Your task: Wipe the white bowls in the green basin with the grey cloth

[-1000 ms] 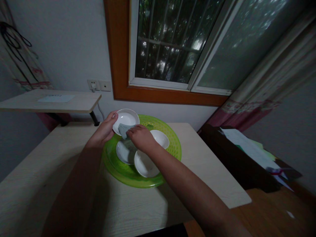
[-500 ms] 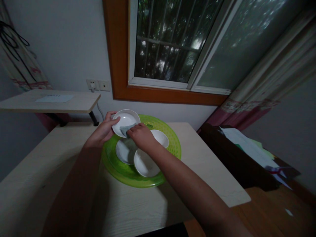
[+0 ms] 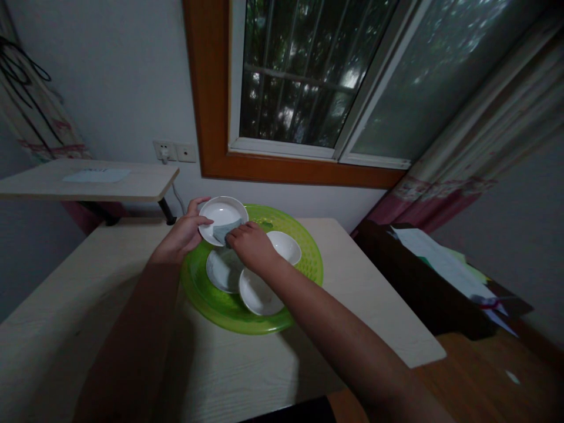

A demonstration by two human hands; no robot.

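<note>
My left hand (image 3: pixel 189 229) grips the left rim of a shallow white dish (image 3: pixel 222 208), thumb over the edge, holding it tilted above the green tray. Closed on a grey-green cloth (image 3: pixel 225 230), my right hand (image 3: pixel 249 242) presses it against the near inside of that dish. Below, in the round green plastic tray (image 3: pixel 311 258), lie another white dish (image 3: pixel 222 273), a white bowl (image 3: pixel 259 296) partly behind my right wrist, and a second white bowl (image 3: pixel 286 245) at the right.
The tray stands on a pale wooden table (image 3: pixel 352 282). A raised shelf (image 3: pixel 145 182) with a paper on it is at the left. Behind are the wall and a window (image 3: pixel 304 88). Papers (image 3: pixel 445 264) lie on a dark cabinet at the right.
The held dish has shifted very slightly left and turned a little, with the cloth still against it. Both hands keep their grips; the things in the tray stay put.
</note>
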